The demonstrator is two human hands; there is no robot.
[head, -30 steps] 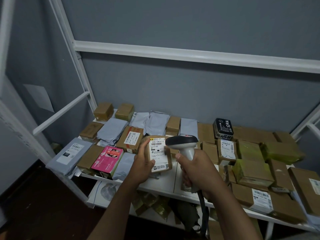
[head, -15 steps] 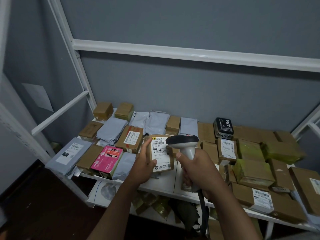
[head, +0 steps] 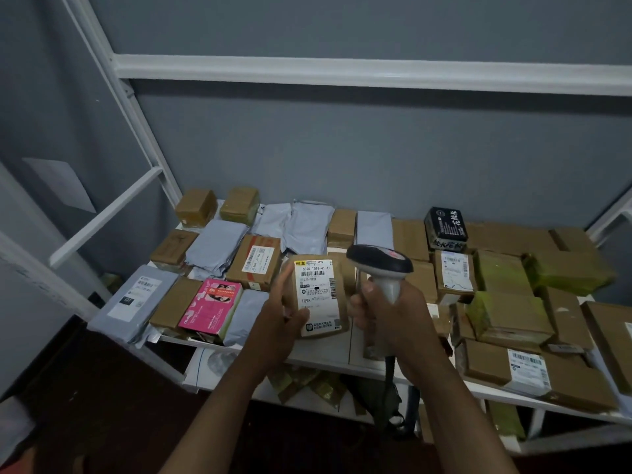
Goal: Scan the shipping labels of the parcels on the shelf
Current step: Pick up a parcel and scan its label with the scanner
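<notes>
— What's he got in his hands from where you stand?

— The left hand (head: 278,323) grips a small brown parcel (head: 319,295) by its left edge, thumb pressed on the lower corner of the front, fingers reaching up along the side. The parcel is tipped up so its white shipping label (head: 316,295) faces him, barcode near the top.

— And the other hand?

— The right hand (head: 386,316) is wrapped tight round the grey handle of a barcode scanner (head: 379,265). Its dark head sits just beside the parcel's upper right corner, and a cable (head: 388,374) hangs down from the handle past the shelf edge.

— Where's that parcel relative to the shelf?

— Held up over the front middle of the white shelf (head: 328,350); whether its bottom edge touches the board, I cannot tell.

— What else is lying there?

— Plenty. Left of his hand, a pink box (head: 212,306) near the front edge, and beyond it a grey mailer bag (head: 133,301) with a label. Behind those, a brown carton with a label (head: 254,261) and several more grey bags against the wall. At the back right stands a black box (head: 444,227) with white lettering. On the right lie brown boxes, some wrapped in yellowish tape, and one labelled carton (head: 506,366) at the front edge. More packages sit on the tier below.
</notes>
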